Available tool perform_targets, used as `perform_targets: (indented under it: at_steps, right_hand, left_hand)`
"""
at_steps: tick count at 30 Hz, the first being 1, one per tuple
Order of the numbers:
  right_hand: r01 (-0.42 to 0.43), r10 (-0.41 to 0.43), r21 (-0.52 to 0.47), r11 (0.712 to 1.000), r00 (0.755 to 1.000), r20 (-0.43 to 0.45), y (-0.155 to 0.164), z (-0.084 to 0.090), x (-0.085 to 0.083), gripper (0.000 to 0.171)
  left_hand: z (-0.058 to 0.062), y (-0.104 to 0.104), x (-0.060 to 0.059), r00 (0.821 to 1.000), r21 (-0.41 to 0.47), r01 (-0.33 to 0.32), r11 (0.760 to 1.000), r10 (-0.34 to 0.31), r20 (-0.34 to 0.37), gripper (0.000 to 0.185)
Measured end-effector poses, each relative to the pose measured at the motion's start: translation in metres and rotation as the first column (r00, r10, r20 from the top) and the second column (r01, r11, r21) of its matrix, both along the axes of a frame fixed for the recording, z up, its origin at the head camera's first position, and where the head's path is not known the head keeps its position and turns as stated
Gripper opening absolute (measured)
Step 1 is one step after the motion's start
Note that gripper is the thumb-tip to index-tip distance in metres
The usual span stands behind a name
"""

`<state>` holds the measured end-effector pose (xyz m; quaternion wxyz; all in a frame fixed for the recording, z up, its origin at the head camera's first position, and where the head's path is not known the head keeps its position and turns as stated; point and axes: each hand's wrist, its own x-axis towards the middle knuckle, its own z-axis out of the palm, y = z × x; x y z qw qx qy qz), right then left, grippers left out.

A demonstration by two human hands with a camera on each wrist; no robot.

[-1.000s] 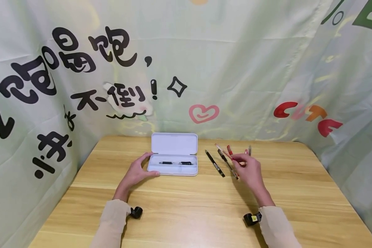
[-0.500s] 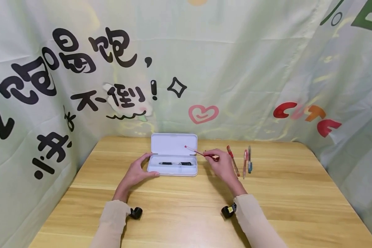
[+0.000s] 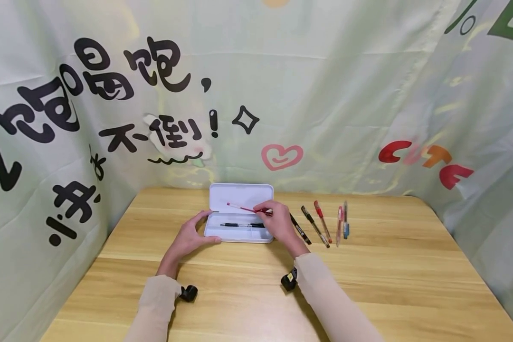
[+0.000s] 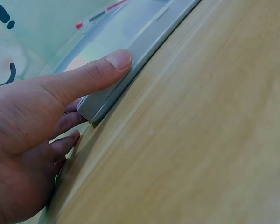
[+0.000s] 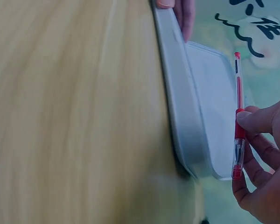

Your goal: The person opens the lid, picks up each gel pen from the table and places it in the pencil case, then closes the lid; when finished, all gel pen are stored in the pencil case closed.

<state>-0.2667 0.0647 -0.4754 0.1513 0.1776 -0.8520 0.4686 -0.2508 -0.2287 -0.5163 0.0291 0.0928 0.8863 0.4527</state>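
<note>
A white pencil case point(image 3: 226, 235) lies with its lid raised at the back of the table, one black-and-clear pen point(image 3: 241, 225) inside it. My left hand point(image 3: 189, 240) grips the case's left end; in the left wrist view the thumb lies on the front rim and the fingers are around the corner. Between thumb and fingers, my right hand point(image 3: 281, 225) pinches a red gel pen point(image 5: 239, 95) by its red grip. That pen is held above the case, pointing left, and overlaps the raised lid in the head view. The right hand hides the case's right end.
Right of the case lie several pens: a black pen point(image 3: 300, 229) partly behind the right hand, another black pen point(image 3: 315, 227), a red pen point(image 3: 323, 221), a pink pen point(image 3: 338, 226) and a grey-blue pen point(image 3: 346, 220). A printed curtain point(image 3: 333, 104) hangs behind the wooden table point(image 3: 239, 294).
My right hand has lifted the red gel pen from among the other pens and carried it left over the pencil case. The left hand has stayed on the case.
</note>
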Motion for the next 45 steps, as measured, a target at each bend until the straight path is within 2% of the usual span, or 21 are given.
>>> perform_targets:
  at_steps: [7,10,17,22,28,33,39,45]
  right_hand:
    - [-0.031,0.030,0.046,0.998,0.999,0.015,-0.017,-0.010,-0.004,0.012]
    - [-0.041,0.039,0.096,0.995,0.999,0.023,-0.021,-0.013,-0.004,0.010]
    - [-0.043,0.036,0.168,0.985,0.998,0.047,-0.024,-0.015,-0.003,0.011]
    - [-0.059,0.050,0.158,0.986,0.997,0.063,-0.023,-0.014,-0.002,0.012]
    - [-0.052,0.042,0.102,0.993,0.994,0.103,-0.016,-0.012,0.000,0.014]
    - [-0.033,0.029,0.059,0.998,0.997,0.072,-0.004,-0.003,0.007,0.014]
    - [-0.028,0.028,0.011,1.000,1.000,-0.009,0.017,0.011,0.017,0.018]
    - [0.042,-0.041,0.025,0.999,0.997,-0.067,0.046,0.019,0.027,0.021]
  left_hand:
    - [0.000,-0.001,0.000,1.000,0.012,0.000,1.000,0.000,0.000,0.097]
    - [0.000,-0.001,0.001,1.000,0.014,0.003,1.000,-0.003,0.002,0.097]
    - [0.000,0.001,0.000,1.000,0.034,0.006,0.999,-0.006,0.009,0.096]
    - [0.000,0.002,0.000,1.000,0.029,0.005,1.000,-0.005,0.006,0.096]
    - [-0.001,0.001,0.001,1.000,0.031,0.003,1.000,-0.003,0.008,0.096]
    - [-0.001,0.001,0.001,1.000,0.034,-0.002,0.999,0.002,0.013,0.096]
    - [0.000,0.000,0.002,1.000,0.024,-0.004,1.000,0.004,0.010,0.096]
    - [0.000,0.001,0.001,1.000,0.024,0.006,1.000,-0.006,0.000,0.096]
